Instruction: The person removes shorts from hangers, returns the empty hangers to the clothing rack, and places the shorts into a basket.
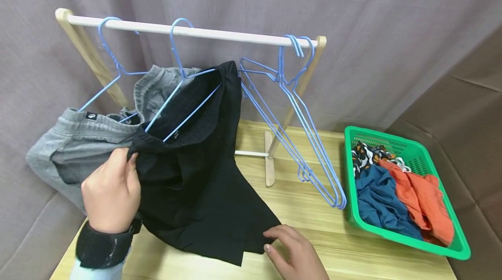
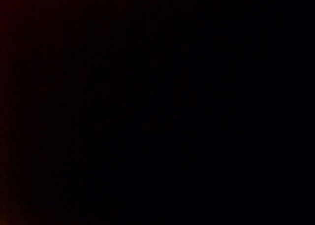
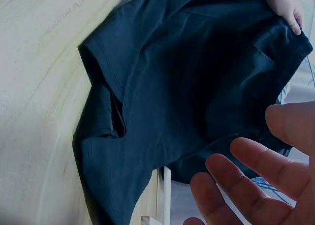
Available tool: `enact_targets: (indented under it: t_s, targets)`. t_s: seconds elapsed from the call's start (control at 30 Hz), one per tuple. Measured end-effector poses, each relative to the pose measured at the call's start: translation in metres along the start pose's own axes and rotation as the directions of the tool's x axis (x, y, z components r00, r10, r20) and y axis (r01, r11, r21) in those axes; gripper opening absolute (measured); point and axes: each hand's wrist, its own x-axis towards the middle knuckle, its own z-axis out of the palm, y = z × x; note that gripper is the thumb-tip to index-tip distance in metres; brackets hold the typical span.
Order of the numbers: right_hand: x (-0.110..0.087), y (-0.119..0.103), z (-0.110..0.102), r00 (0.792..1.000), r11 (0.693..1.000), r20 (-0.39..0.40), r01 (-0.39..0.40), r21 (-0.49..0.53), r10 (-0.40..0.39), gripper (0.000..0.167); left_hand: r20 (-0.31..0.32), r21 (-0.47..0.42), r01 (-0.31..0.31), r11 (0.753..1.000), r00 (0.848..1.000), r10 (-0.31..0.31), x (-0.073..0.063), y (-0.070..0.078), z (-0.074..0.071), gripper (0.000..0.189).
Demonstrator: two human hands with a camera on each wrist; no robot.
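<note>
Black shorts (image 1: 204,192) hang from a blue wire hanger (image 1: 178,64) on the rack, the hanger's lower part inside their waist. My left hand (image 1: 111,188) pinches the near left edge of the waistband between thumb and fingers. Close to the hem of a leg is my right hand (image 1: 294,251); in the right wrist view its fingers (image 3: 246,185) are spread and loosely bent, holding nothing. Grey shorts (image 1: 88,140) hang on another blue hanger (image 1: 110,53) to the left, partly behind the black pair. The left wrist view is almost wholly dark.
The rack's white rail (image 1: 231,34) runs between wooden posts. Several bare blue hangers (image 1: 298,118) hang at its right end, slanting down toward the table (image 1: 313,232). A green basket (image 1: 408,245) at the right holds orange, blue and patterned clothes. Grey curtain stands behind.
</note>
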Motion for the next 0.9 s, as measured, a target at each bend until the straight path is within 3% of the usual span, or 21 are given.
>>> enact_targets:
  t_s: [0.4,0.6,0.9]
  targets:
    - [0.002,0.002,-0.003,1.0,1.0,-0.018,0.011,0.022,-0.01,0.031,0.006,0.003,0.006,1.0,1.0,-0.007,0.006,0.004,-0.011,0.047]
    - [0.001,-0.002,-0.003,1.0,0.986,0.008,-0.01,0.166,0.008,0.034,0.009,0.016,0.021,1.0,1.0,-0.021,0.005,0.004,-0.019,0.045]
    - [-0.001,-0.007,-0.006,0.998,0.965,-0.061,0.05,0.256,-0.035,0.042,-0.087,-0.005,0.033,0.999,0.996,-0.033,0.0,0.009,-0.026,0.061]
